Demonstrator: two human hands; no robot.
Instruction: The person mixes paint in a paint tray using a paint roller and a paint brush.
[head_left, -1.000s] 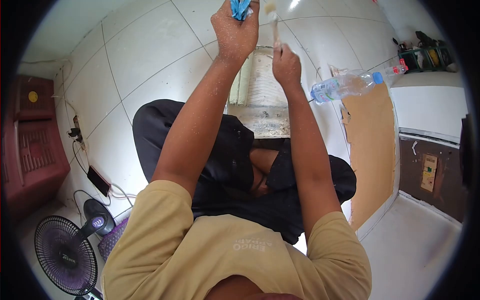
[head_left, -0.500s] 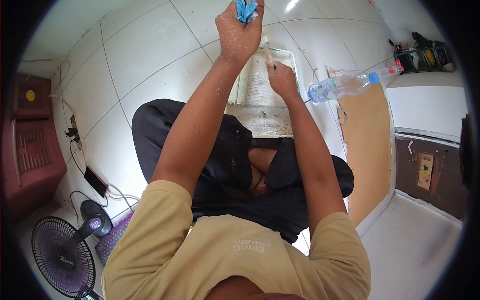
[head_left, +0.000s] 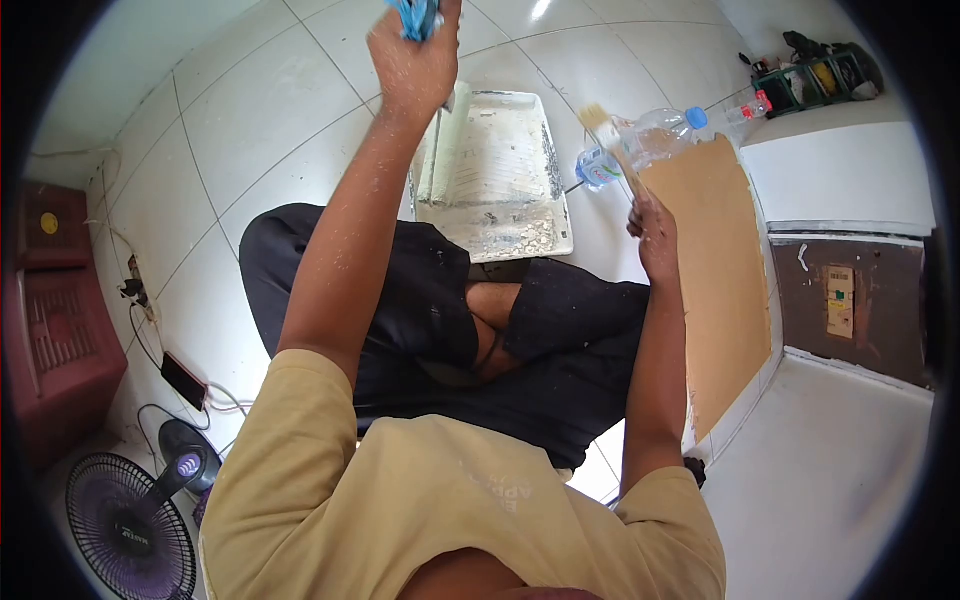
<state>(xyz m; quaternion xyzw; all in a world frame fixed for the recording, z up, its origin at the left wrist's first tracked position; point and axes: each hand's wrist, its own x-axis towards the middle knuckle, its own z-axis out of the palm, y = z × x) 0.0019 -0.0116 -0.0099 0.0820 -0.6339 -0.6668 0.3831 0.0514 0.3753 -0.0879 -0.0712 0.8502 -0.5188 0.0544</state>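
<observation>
My right hand is closed around the handle of a paintbrush. Its pale bristles point up and left, in front of a clear plastic bottle with a blue cap. At the top edge, my left hand grips crumpled blue wrapping with something dark inside; what that is I cannot make out. Below that wrist, a pale paint roller lies along the left side of a paint tray smeared with whitish paint. White specks dot my left forearm.
A brown board lies on the tiles to the right, beside a white ledge. A green basket of items and a red-capped bottle stand behind. On the left are a fan, a phone, cables and a reddish cabinet.
My right hand has swung the paintbrush away from above the tray, rightward to the bottle and board. My left hand has shifted left, still gripping the blue wrapping. The view has also shifted slightly.
</observation>
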